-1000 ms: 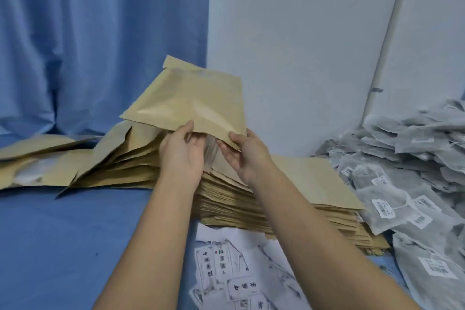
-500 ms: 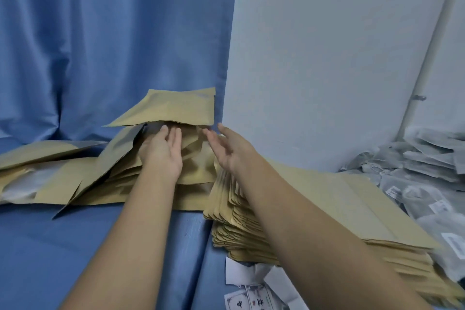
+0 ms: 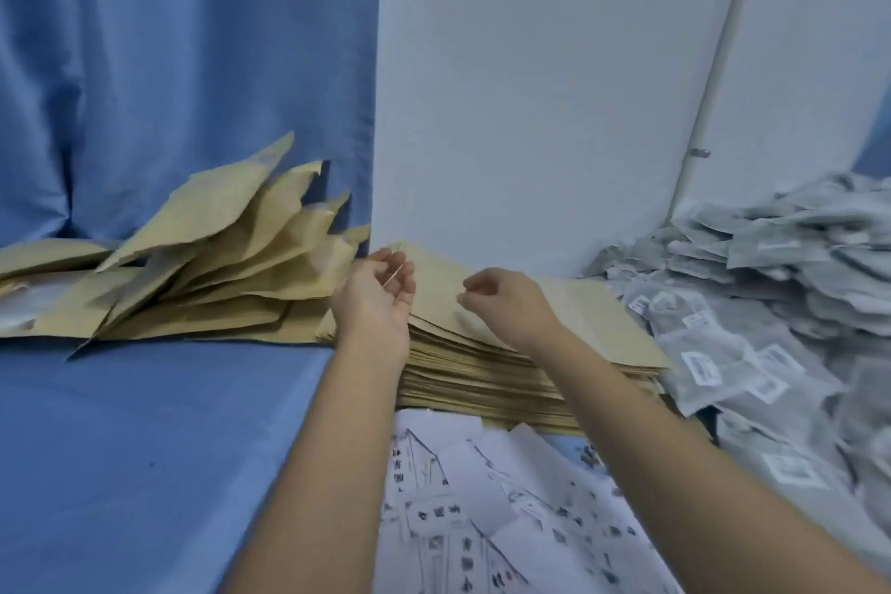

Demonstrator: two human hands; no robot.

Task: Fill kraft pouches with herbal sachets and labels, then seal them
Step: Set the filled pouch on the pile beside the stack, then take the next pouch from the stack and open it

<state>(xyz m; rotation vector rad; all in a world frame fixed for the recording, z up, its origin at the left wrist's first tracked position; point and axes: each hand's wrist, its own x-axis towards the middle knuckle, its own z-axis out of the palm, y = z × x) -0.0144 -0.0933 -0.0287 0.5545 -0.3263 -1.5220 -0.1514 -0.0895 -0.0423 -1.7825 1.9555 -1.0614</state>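
Loose heap of kraft pouches [image 3: 207,265] lay far left on blue-covered counter [image 3: 144,449], against blue curtain [image 3: 168,63]. Left grip [image 3: 373,304] was curled, thumb and fingers pinching thin tan edge at left corner of top pouch [image 3: 578,309] on flat pouch stack [image 3: 482,376]. Right grip [image 3: 506,306] was curled, fingertips down on same pouch; pinching or only touching, could not tell. White labels [image 3: 482,511] lay scattered in front of stack. Grey sachets [image 3: 771,304] were piled far right.
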